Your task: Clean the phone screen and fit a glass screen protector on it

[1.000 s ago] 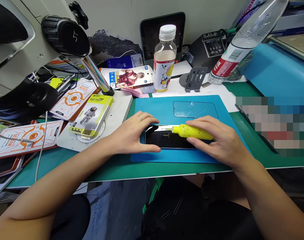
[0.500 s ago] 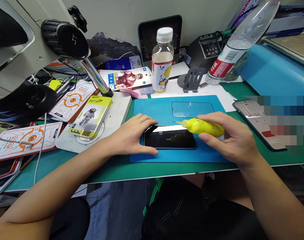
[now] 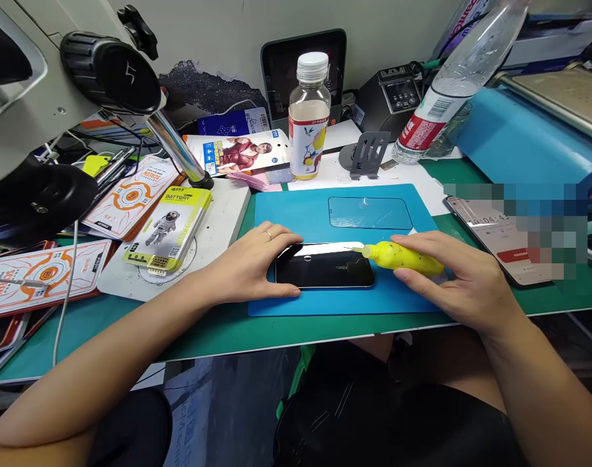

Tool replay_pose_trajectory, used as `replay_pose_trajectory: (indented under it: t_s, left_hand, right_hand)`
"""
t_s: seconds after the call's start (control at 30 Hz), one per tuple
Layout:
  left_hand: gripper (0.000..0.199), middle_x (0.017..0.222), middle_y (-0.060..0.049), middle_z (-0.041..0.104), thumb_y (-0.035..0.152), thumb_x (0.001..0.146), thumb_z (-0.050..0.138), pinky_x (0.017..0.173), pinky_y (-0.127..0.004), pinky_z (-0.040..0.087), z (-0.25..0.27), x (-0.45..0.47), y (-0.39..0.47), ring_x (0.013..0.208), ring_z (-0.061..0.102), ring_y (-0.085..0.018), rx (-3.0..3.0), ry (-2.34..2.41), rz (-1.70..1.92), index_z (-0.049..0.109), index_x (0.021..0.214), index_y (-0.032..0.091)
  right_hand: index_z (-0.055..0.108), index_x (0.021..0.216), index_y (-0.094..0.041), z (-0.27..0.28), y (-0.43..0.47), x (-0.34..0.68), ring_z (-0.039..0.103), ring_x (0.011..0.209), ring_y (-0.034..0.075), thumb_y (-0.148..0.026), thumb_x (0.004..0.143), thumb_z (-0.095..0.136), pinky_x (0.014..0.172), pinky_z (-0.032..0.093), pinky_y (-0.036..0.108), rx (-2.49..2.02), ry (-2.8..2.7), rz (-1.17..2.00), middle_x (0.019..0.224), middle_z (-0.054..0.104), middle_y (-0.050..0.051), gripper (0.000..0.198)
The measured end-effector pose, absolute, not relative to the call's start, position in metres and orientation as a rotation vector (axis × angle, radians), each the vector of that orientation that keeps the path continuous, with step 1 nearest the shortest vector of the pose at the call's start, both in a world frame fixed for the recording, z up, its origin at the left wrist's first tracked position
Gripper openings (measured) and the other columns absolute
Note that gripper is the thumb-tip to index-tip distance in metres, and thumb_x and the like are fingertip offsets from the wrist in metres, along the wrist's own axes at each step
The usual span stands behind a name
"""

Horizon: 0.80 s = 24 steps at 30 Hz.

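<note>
A smartphone (image 3: pixel 320 267) with a dark, glossy screen lies face up on a blue mat (image 3: pixel 286 214). My left hand (image 3: pixel 257 263) holds its left end, fingers along the far edge and thumb along the near edge. In my right hand (image 3: pixel 464 275) is a yellow squeeze bottle (image 3: pixel 403 257), gripped between thumb and fingers. Its thin nozzle points left, above the right part of the screen, where its reflection shows. Behind the phone, a clear screen protector (image 3: pixel 369 213) with a black border lies on the mat.
A drink bottle (image 3: pixel 309 123), a black phone stand (image 3: pixel 367 155) and a tilted water bottle (image 3: pixel 437 117) stand behind the mat. Another phone (image 3: pixel 505 240) lies at right. A yellow battery pack (image 3: pixel 169 227) and a microscope (image 3: pixel 115 71) are at left.
The view has shifted slightly. My right hand has moved the squeeze bottle's nozzle rightward along the screen toward the phone's right end. My left hand keeps its hold on the phone.
</note>
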<state>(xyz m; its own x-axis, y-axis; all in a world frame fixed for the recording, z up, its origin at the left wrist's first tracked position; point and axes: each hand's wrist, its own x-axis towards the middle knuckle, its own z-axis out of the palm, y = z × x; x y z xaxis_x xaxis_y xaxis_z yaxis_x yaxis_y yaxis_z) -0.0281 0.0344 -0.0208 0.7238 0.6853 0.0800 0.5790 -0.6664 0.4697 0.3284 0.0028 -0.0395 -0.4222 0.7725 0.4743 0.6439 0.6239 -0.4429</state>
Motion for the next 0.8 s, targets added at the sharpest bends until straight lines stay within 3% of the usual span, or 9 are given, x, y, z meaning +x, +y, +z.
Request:
replay_pose_trajectory:
  t_s: [0.4,0.6,0.8]
  left_hand:
    - [0.063,0.132,-0.012,0.063,0.055,0.088,0.076,0.103,-0.045,0.049,-0.0191,-0.0269,0.0339,0.119,0.057,-0.03,2.491,0.975,0.334,0.053,0.134,0.02]
    - [0.061,0.132,-0.011,0.063,0.053,0.088,0.077,0.104,-0.044,0.049,-0.0178,-0.0264,0.034,0.12,0.058,-0.029,2.481,0.982,0.32,0.053,0.133,0.02]
    - [0.059,0.132,-0.01,0.063,0.053,0.089,0.076,0.104,-0.045,0.049,-0.0183,-0.0264,0.0335,0.12,0.057,-0.028,2.484,0.99,0.307,0.052,0.133,0.021]
  right_hand:
    - [0.045,0.157,-0.042,-0.0403,0.0025,0.3268,0.074,0.096,0.027,-0.03,0.092,0.073,0.085,0.063,0.047,-1.196,-2.164,0.241,0.118,0.075,0.003,0.072]
    - [0.063,0.139,-0.043,-0.0378,0.0053,0.326,0.072,0.097,0.026,-0.027,0.092,0.071,0.082,0.061,0.044,-1.088,-2.213,0.231,0.114,0.073,0.002,0.05]
    - [0.055,0.147,-0.044,-0.0416,0.0053,0.3273,0.072,0.1,0.028,-0.029,0.092,0.071,0.089,0.059,0.048,-1.114,-2.203,0.219,0.122,0.073,0.003,0.059]
